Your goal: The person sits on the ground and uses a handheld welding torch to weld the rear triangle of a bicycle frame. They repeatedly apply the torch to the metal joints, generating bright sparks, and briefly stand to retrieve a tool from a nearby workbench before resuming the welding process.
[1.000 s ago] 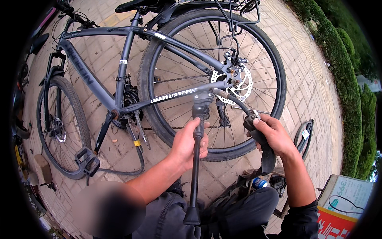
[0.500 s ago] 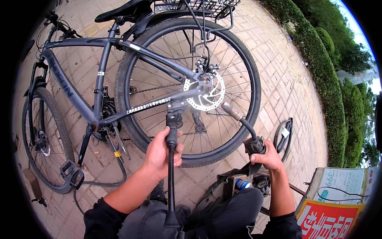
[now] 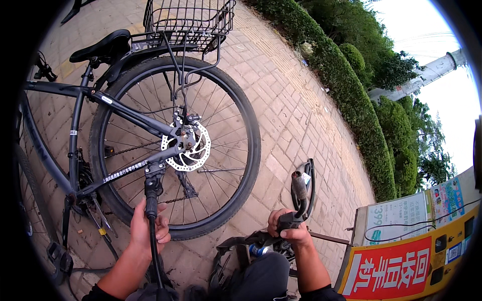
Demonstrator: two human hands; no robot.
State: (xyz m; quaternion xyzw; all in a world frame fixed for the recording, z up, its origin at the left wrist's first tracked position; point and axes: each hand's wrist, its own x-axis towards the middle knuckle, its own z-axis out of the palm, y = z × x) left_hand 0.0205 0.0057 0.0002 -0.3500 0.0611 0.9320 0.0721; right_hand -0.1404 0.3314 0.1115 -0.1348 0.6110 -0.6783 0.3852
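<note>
A dark grey bicycle (image 3: 132, 118) stands side-on before me, with its rear wheel (image 3: 253, 150) and silver brake disc (image 3: 202, 149) facing me. My left hand (image 3: 143, 233) is closed round the upper part of the black kickstand (image 3: 152, 220), just below its mount on the frame. The kickstand points toward me, its lower end by my leg. In my right hand (image 3: 291, 231) is a blowtorch (image 3: 299, 188) with a black grip, a bent neck and a worn metal nozzle. Its nozzle points up, apart from the wheel and to its right.
A wire basket (image 3: 188, 20) sits over the rear wheel. On the paving at right lies a coiled black tube (image 3: 311, 175). Near my knee are a blue can (image 3: 258, 250) and dark cloth (image 3: 221, 258). A signboard box (image 3: 389, 271) stands at lower right, below a hedge (image 3: 346, 120).
My right hand has drawn the blowtorch back from the brake disc area and turned its nozzle upward. My left hand keeps its hold on the kickstand. The view has swung right.
</note>
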